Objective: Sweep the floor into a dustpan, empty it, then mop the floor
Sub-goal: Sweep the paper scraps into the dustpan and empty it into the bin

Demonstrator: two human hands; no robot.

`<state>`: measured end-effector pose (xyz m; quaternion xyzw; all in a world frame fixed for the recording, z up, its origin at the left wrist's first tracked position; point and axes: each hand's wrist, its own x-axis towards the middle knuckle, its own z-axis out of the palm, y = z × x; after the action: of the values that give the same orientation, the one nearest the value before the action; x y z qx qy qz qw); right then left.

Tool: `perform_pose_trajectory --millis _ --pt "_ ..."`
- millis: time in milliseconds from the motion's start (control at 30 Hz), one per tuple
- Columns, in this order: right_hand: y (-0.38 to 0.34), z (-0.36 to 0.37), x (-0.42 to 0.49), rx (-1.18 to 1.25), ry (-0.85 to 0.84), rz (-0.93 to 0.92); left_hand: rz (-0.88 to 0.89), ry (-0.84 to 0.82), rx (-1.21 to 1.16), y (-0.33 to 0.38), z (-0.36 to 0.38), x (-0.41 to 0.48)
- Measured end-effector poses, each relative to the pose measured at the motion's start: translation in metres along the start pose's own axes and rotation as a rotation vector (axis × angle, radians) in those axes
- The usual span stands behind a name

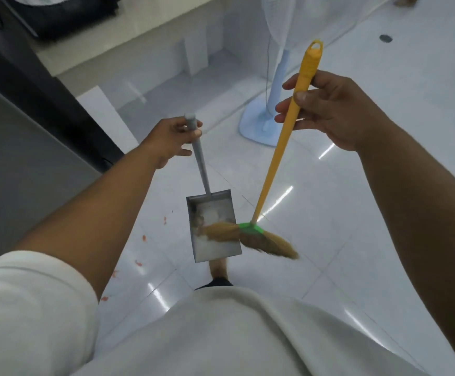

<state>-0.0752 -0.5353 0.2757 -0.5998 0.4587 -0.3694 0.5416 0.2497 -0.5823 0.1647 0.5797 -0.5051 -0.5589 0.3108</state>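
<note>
Head view: the sweeping step is in hand, with mopping not yet begun and no mop in sight. The left grip (pixel 170 139) is curled round the top of the dustpan's grey handle (pixel 200 161), which slopes down and away from it. The right grip (pixel 337 109) pinches the broom (pixel 275 164) just under its ribbed cap, thumb on the near side and fingers wrapped behind.

Below the left grip lies the dustpan (pixel 215 252), a flat rectangular tray of dull metal with low walls; pale dust and a brownish clump sit inside. Whether it rests on the floor (pixel 343 213) or hangs just above it cannot be told.

The broom's shaft is a slim, smooth yellow rod that runs from the right grip down to a green plastic collar. From the collar fan the straw-coloured bristles (pixel 269 244), soft and blurred, one half lying over the pan's right wall.

Small orange scraps (pixel 138 263) dot the glossy white tiles to the left of the pan, under the left forearm. The next move probably calls for shifting pan and broom over to them, the pan's lip flat to the tile. Beyond the right grip stands a fan (pixel 261 123) on a pale blue base.
</note>
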Motion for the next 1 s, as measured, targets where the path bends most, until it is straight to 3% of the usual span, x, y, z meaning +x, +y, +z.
perform_pose_trajectory --millis 233,700,1000 --pt "-0.014 0.023 0.125 -0.077 -0.080 -0.065 -0.022 0.083 -0.036 0.005 -0.070 0.062" --pt "-0.016 0.033 0.352 -0.185 -0.193 -0.144 -0.094 0.329 -0.069 0.006 -0.142 0.203" --pt "0.016 0.031 0.496 -0.281 -0.271 -0.170 -0.258 0.480 -0.035 0.009 -0.167 0.312"
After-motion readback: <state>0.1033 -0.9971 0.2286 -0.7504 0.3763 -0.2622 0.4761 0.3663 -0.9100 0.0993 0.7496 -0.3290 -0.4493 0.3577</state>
